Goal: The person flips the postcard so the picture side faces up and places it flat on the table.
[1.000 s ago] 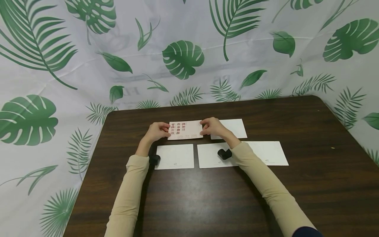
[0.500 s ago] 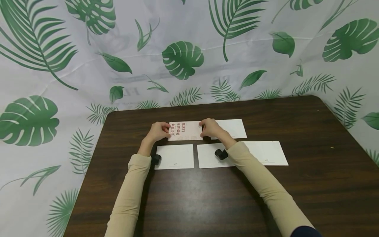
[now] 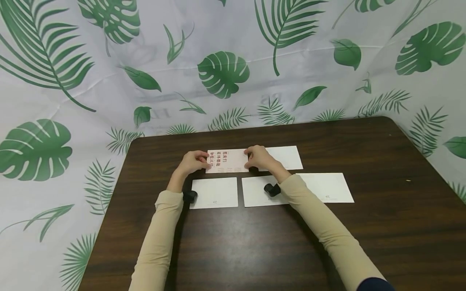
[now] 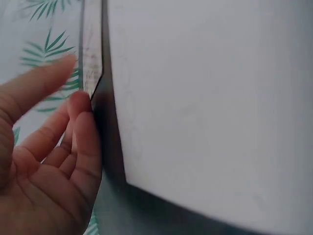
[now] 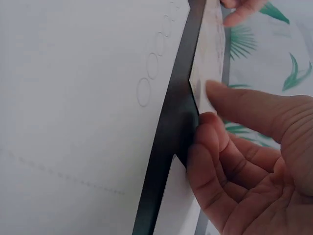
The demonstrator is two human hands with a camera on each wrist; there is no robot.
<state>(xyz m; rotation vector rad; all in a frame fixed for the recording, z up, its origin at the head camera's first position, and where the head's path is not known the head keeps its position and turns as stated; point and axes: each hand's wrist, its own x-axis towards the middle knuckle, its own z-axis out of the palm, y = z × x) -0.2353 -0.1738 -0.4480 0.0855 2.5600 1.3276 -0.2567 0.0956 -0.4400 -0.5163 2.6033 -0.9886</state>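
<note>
1. Pink rectangular card [image 3: 234, 161] with red lettering is just beyond a white rectangular card [image 3: 214, 192].
2. Left hand [image 3: 190, 163], fingers curled, grips the pink card's left edge.
3. Right hand [image 3: 260, 157], fingers curled, grips its right.

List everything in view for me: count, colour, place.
Pink card: one, pale pink with red characters, left in the far row
Far white card: one, white, right in the far row
Near white cards: three, white, near row
Table: one, dark brown, under the cards
Backdrop: one, white with green leaves, behind the table
Speck: one, pale, table's right side
Wrist cameras: two, black, one by each wrist
Sleeves: two, beige, along the forearms
Left hand: one, bare, at the pink card's left end
Right hand: one, bare, at its right end
</note>
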